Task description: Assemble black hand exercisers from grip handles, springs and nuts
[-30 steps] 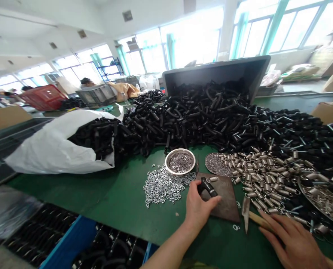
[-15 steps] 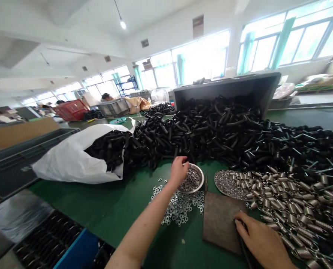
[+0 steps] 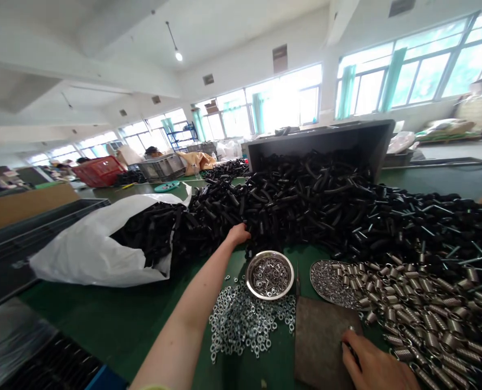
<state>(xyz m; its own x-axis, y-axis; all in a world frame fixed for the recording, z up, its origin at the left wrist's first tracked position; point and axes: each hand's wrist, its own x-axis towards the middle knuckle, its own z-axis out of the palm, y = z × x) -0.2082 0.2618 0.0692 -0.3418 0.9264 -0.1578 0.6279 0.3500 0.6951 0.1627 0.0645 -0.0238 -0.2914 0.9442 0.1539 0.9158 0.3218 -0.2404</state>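
Observation:
My left hand [image 3: 239,234] reaches to the near edge of a heap of black curved handle-like parts [image 3: 306,195]. Its fingers are bent together against the heap, and what they pinch is hidden. My right hand [image 3: 371,360] rests at the right side of a flat dark metal plate [image 3: 322,341]. Its fingers are closed around a dark part, mostly covered by the hand, with a small shiny bit at the fingertips. Between the hands stands a round metal bowl [image 3: 270,275] of small metal pieces. Loose nuts [image 3: 241,322] are spread before it.
Right of the plate lie a shallow dish of tiny metal pieces [image 3: 332,281] and a pile of springs [image 3: 431,303]. A tipped grey crate [image 3: 383,146] backs the heap. A white sack [image 3: 90,244] spills black parts at left. Black parts with metal pins [image 3: 440,216] lie far right.
My left hand has left the bowl and moved up and left to the black heap, uncovering the bowl. My right hand stays by the plate, still closed. The view has tilted slightly up.

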